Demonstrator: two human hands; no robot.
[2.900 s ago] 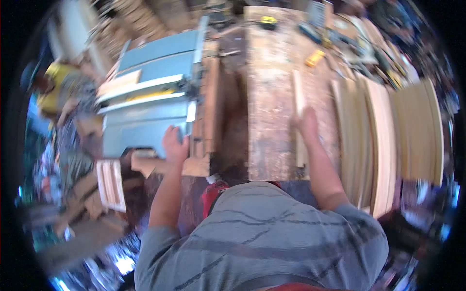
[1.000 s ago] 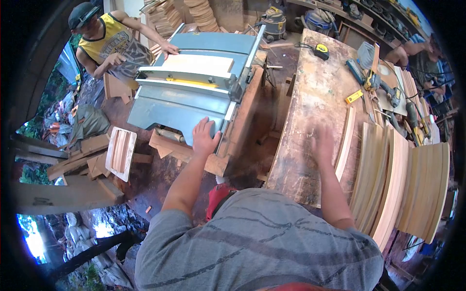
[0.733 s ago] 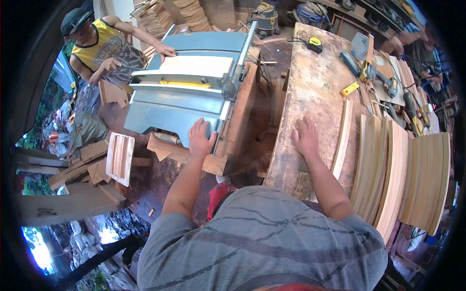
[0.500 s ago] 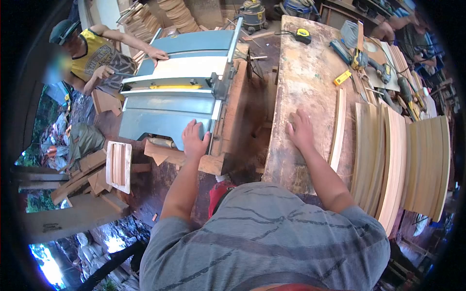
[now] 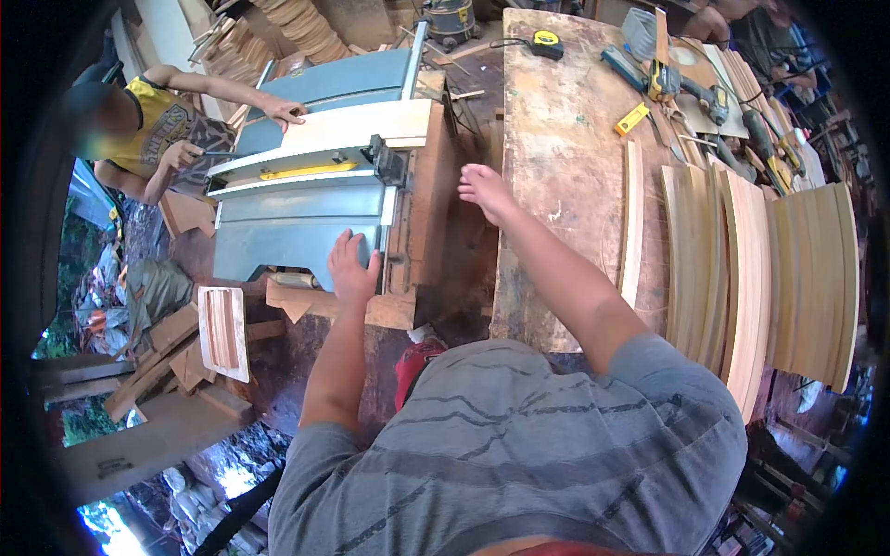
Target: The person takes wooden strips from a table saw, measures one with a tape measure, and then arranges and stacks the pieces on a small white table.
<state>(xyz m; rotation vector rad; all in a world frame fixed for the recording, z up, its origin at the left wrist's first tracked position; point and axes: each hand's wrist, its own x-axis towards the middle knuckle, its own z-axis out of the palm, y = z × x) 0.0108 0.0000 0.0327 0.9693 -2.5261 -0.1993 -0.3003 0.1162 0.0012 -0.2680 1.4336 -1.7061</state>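
Table saw [image 5: 306, 199], blue-grey, stands under the left hand [image 5: 350, 269], which rests flat with fingers spread on its near edge, clamped on nothing. A pale board [image 5: 357, 125] lies across the saw top beyond that hand, and a co-worker's hand [image 5: 281, 111] presses on the board's far end. The right hand [image 5: 484, 188] hangs in the air, fingers loosely apart and empty, over the gap between the saw's wooden side rail [image 5: 422, 199] and the worn counter [image 5: 556, 139]. Curved wooden slats [image 5: 732, 269] lie in a row to the right of that hand, and a tape measure [image 5: 545, 43] sits well beyond it. One risk, as I judge it: the left hand lies near the board's path, so a sudden push from the far side could drive the board toward its fingers.
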